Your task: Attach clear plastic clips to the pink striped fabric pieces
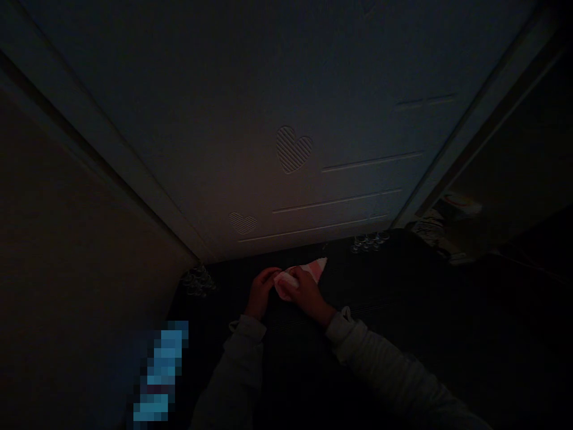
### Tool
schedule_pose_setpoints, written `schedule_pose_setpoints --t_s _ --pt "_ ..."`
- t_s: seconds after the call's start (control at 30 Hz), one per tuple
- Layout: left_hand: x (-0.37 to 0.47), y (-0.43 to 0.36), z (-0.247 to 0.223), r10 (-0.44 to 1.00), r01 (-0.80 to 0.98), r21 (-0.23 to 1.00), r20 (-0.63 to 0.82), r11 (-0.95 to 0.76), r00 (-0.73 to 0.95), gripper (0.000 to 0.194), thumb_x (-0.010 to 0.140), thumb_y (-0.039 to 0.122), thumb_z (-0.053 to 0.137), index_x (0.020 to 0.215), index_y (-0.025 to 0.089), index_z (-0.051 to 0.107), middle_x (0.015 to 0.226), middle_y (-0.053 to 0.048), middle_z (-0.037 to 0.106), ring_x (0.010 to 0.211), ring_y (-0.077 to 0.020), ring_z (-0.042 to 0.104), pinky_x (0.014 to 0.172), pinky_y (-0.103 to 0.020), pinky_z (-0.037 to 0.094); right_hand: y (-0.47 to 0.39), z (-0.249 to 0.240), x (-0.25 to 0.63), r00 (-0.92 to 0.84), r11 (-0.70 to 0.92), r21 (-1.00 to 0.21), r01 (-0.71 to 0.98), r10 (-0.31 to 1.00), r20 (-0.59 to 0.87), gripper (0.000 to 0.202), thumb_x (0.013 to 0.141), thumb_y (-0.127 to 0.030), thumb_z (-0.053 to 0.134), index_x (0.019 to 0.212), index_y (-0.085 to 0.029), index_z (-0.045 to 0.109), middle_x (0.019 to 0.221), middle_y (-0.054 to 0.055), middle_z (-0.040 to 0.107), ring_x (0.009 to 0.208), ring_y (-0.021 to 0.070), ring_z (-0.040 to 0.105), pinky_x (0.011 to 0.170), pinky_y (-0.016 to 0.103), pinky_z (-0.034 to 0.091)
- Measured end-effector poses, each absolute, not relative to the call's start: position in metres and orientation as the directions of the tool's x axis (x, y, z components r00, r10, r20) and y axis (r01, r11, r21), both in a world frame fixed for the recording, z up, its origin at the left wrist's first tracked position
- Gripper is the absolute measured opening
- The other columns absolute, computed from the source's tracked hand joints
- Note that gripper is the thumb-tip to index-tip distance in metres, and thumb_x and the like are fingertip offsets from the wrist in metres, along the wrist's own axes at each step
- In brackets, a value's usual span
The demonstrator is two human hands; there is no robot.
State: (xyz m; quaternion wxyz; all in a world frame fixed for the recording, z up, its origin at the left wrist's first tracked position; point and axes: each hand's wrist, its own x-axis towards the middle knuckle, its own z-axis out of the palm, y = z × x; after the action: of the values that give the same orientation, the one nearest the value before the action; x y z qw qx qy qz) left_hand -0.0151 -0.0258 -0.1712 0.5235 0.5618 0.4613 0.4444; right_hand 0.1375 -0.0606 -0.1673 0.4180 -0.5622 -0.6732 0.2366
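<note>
Pink-and-white cloth [316,270] over dark surface [367,283], long axis running rightward and away. Right hand [310,295] grasps its middle, nearer the pointed tip; left hand [260,294] touches its left end, grip unclear.

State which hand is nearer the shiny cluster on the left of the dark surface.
Left. The left hand is to the right of the shiny cluster; the right hand lies farther right, on the pink-and-white item.
</note>
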Motion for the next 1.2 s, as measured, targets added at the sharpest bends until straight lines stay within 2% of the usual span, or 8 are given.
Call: schedule_pose_setpoints --t_s 0.17,0.47,0.8,1.2 --pt "-0.014 -0.026 -0.171 0.988 0.04 0.999 0.0 -0.006 0.154 0.022 0.093 0.034 0.062 0.103 0.014 0.065 0.106 -0.006 0.068 0.096 -0.0216 0.066 0.085 -0.043 0.054 -0.06 -0.17 0.136 -0.044 0.272 -0.762 0.588 0.951 0.305 0.024 0.094 -0.032 0.06 0.112 -0.016 0.063 0.112 0.007 0.067 0.094 0.0208 0.066 0.082 0.042 0.056" --pt "-0.01 -0.027 -0.166 0.983 0.025 0.999 -0.037 0.033 0.182 0.022 0.092 0.029 0.064 0.109 0.014 0.063 0.098 -0.004 0.067 0.083 -0.018 0.066 0.075 -0.037 0.056 -0.06 -0.173 0.137 -0.03 0.284 -0.758 0.588 0.943 0.331 0.025 0.094 -0.031 0.06 0.115 -0.016 0.062 0.115 0.007 0.066 0.096 0.0215 0.066 0.082 0.042 0.056" --pt "-0.006 -0.028 -0.164 0.978 0.04 0.997 -0.068 0.061 0.196 0.016 0.091 0.027 0.064 0.1 0.014 0.064 0.096 -0.004 0.067 0.083 -0.0178 0.066 0.076 -0.037 0.056 -0.056 -0.179 0.137 0.011 0.278 -0.761 0.586 0.937 0.35 0.026 0.095 -0.03 0.06 0.118 -0.017 0.061 0.119 0.008 0.064 0.099 0.0222 0.066 0.084 0.043 0.056" --pt "-0.01 -0.024 -0.17 0.996 -0.046 0.995 -0.092 0.093 0.015 0.02 0.093 0.03 0.062 0.104 0.014 0.064 0.102 -0.005 0.067 0.087 -0.0189 0.066 0.077 -0.038 0.056 -0.06 -0.166 0.137 -0.064 0.334 -0.738 0.587 0.927 0.369 0.026 0.094 -0.031 0.06 0.116 -0.017 0.062 0.118 0.008 0.065 0.101 0.0226 0.065 0.086 0.045 0.055"
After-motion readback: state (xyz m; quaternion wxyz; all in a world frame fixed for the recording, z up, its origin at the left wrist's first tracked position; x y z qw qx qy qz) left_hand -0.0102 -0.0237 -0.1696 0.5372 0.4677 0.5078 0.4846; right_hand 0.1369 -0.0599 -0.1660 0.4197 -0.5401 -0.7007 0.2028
